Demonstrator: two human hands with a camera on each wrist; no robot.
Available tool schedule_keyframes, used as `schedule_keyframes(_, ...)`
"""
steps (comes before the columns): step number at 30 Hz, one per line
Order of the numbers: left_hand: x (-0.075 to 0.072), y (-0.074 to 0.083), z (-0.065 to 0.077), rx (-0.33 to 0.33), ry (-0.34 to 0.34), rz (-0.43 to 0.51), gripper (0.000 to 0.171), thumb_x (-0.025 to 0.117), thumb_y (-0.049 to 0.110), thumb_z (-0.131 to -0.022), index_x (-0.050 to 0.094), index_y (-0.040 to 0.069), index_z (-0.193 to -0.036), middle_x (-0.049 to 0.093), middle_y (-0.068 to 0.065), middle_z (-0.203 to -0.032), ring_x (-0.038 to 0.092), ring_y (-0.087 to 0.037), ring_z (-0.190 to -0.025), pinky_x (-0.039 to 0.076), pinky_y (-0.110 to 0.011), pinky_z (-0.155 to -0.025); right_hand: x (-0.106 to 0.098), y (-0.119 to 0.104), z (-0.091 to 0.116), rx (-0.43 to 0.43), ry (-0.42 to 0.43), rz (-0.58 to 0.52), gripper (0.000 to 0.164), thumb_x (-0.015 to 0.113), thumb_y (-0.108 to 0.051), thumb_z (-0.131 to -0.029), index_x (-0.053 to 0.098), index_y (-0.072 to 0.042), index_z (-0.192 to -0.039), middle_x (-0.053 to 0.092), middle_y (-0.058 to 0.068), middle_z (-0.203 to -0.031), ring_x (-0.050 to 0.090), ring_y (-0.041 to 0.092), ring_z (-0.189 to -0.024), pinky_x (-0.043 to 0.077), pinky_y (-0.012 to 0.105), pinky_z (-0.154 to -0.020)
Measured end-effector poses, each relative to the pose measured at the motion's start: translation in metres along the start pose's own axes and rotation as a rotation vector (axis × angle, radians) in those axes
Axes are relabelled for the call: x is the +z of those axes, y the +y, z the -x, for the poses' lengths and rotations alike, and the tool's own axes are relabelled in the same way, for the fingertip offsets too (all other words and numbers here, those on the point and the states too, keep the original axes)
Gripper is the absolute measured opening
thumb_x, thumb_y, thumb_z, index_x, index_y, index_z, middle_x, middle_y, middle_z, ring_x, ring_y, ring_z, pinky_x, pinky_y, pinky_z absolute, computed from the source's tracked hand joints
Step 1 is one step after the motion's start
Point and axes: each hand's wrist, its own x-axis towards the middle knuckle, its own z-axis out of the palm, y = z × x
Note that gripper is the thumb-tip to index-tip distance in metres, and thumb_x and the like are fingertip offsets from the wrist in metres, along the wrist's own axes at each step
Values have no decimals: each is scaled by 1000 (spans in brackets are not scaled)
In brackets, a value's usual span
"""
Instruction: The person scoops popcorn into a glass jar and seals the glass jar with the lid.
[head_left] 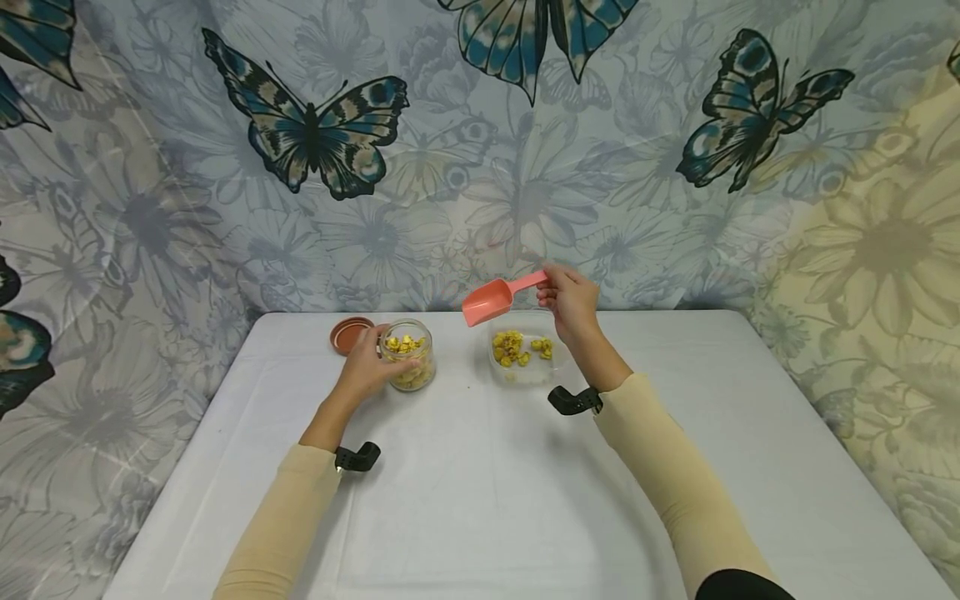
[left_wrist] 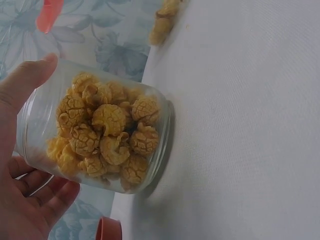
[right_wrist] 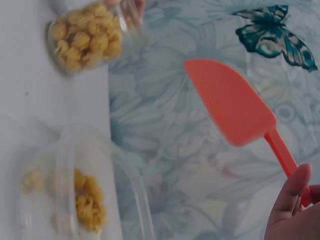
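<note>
My left hand (head_left: 363, 367) holds a clear glass jar (head_left: 417, 377) around its upper part, thumb on one side and fingers on the other. Yellow popcorn (left_wrist: 107, 120) fills much of the jar, which stands upright on the table. In my right hand (head_left: 576, 307), the handle of a coral-pink plastic scoop (head_left: 489, 301) is pinched between thumb and fingers. The scoop is raised and tilts down toward the jar, with no popcorn showing in its bowl. Below it sits a clear plastic container (right_wrist: 65, 150) with some popcorn pieces (head_left: 507, 346) inside.
A brown-orange lid (head_left: 350, 335) lies left of the jar, just behind my left hand. The white-covered table (head_left: 465, 500) ends at a butterfly-patterned cloth backdrop (head_left: 525, 192). A tiny crumb (right_wrist: 26, 94) lies on the table between jar and container.
</note>
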Motion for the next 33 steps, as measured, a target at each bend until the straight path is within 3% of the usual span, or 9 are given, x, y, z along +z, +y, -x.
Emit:
schedule_keyframes(5,0,-1,0,5,1,4,99,77,55,-76,31,6,-149,38,-19,-144,43,-38,-133,38,-56,-108,-19,6,-4,32,51,16,19,57,-13,-98,61,5,-104,61,2,-62,55,7,-47,49,15,-46)
schedule_keyframes(20,0,-3,1,32,16,4,96,78,53,-76,33,7,-148,40,-19,-142,45,-38,-130,40,-56,-106,-67,39,-11,160,177,71,16,55,-16,-99,60,-1,-99,62,-1,-61,56,6,-49,50,15,-47)
schedule_keyframes(33,1,-4,1,42,20,13,96,77,52,-77,33,7,-148,40,-19,-140,47,-38,-127,42,-54,-104,-85,61,-8,219,205,127,18,55,-17,-100,58,0,-103,62,-2,-62,55,5,-50,49,15,-49)
